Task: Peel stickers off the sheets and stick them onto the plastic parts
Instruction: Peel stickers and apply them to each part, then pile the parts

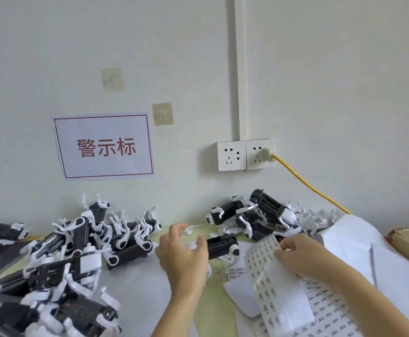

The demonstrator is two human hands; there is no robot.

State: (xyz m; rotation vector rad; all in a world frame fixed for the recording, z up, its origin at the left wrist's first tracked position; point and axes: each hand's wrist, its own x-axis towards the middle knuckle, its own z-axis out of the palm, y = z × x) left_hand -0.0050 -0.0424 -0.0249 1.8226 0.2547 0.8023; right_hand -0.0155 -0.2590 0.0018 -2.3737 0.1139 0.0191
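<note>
Left hand [182, 256] spread its fingers loosely over a black plastic part [220, 245] on the counter [213, 310], gripping nothing; right hand [300, 257] pinched a sticker sheet [269, 283]

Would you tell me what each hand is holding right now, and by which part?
The right hand pinches the sticker sheet at its upper edge. The left hand holds nothing; its fingers are spread just short of a black plastic part.

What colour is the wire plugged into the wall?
The wire is yellow, seen from the head view.
</note>
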